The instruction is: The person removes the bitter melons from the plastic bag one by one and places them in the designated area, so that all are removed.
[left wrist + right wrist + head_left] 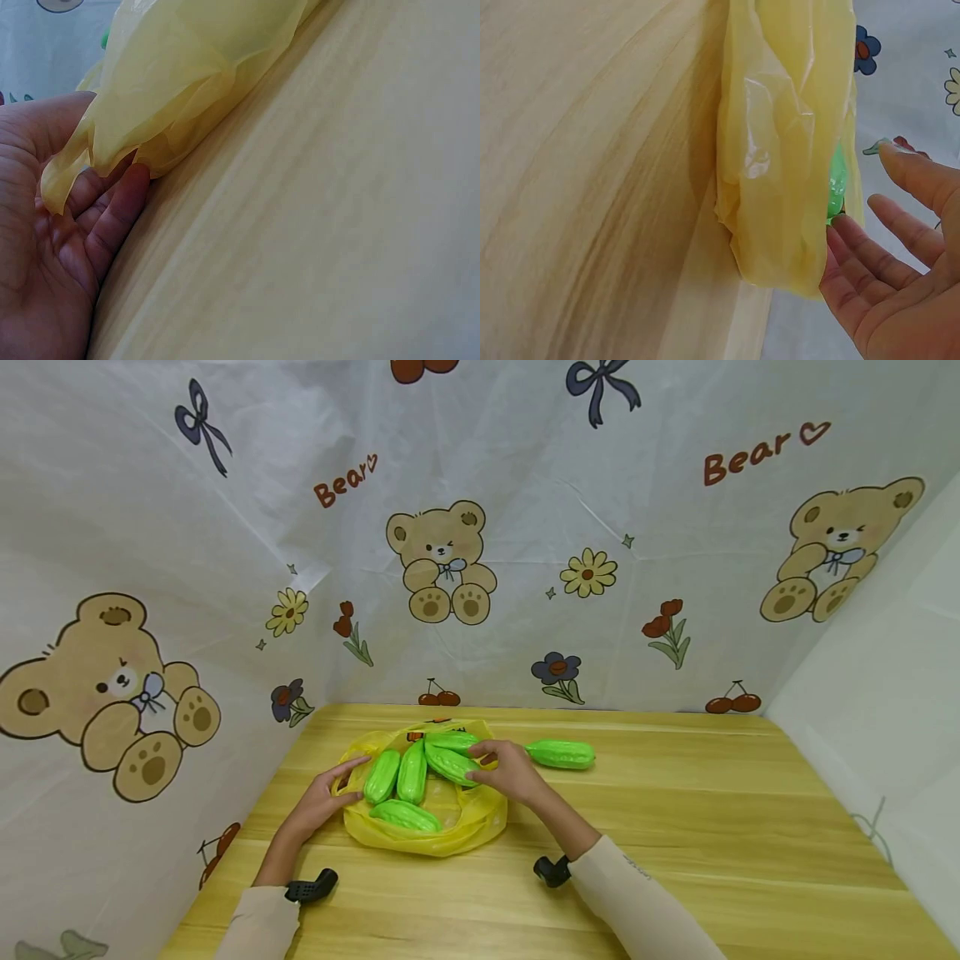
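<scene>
A yellow plastic bag [427, 843] lies on the table with its mouth spread, holding several green bitter gourds [405, 815]. At the bag's left rim is my left hand [322, 797], thumb and fingers apart and touching the plastic. A loose strip of the bag [64, 176] hangs over its palm in the left wrist view. My right hand [510, 772] reaches over the right rim, its fingers spread beside a bitter gourd [450, 764] inside. In the right wrist view, those fingers are apart near a gourd [837, 184] partly hidden by plastic. Whether they touch it, I cannot tell.
Another bitter gourd [561, 754] lies on the wooden table [697, 827], right of the bag and beyond my right hand. A bear-printed cloth [517, 652] rises behind the table and along its left side. Black wrist devices [311, 887] sit at both sleeves.
</scene>
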### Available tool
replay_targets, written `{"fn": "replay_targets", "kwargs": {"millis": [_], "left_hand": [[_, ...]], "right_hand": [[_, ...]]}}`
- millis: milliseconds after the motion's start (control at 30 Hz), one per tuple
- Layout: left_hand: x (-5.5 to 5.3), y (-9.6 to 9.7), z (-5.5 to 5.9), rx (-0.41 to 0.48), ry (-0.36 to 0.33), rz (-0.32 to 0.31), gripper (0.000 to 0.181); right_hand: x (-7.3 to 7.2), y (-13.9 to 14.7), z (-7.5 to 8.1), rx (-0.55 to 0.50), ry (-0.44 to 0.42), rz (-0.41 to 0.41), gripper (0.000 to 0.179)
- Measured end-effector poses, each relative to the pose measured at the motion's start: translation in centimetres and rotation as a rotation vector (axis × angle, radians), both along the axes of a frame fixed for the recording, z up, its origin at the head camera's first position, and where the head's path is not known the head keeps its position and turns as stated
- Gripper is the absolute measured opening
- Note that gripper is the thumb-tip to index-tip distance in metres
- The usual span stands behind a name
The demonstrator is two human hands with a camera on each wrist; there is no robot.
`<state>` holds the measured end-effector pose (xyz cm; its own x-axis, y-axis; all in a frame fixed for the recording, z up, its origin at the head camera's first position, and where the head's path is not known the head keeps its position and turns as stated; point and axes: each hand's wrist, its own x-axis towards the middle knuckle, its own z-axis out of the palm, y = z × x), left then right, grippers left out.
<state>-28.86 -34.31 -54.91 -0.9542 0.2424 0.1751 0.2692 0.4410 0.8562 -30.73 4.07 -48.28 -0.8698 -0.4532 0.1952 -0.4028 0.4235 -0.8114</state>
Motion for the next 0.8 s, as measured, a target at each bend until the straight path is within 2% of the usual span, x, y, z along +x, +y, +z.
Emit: {"fn": "replay_targets", "kwargs": {"millis": [300,533,800], "left_hand": [[1.6,1.1,2.9,0.017,0.009,-0.040,0.060],[1.6,1.2,2.9,0.014,0.020,-0.038,0.060],[1.8,1.2,3.1,0.002,0.024,-0.038,0.060]], "right_hand": [[-0.2,-0.4,-0.5,0.037,0.002,-0.008,0.038],[-0.4,-0.5,-0.9,0.051,0.009,0.008,0.038],[-0.5,-0.7,-0.8,0.097,0.014,-0.016,0.039]]}}
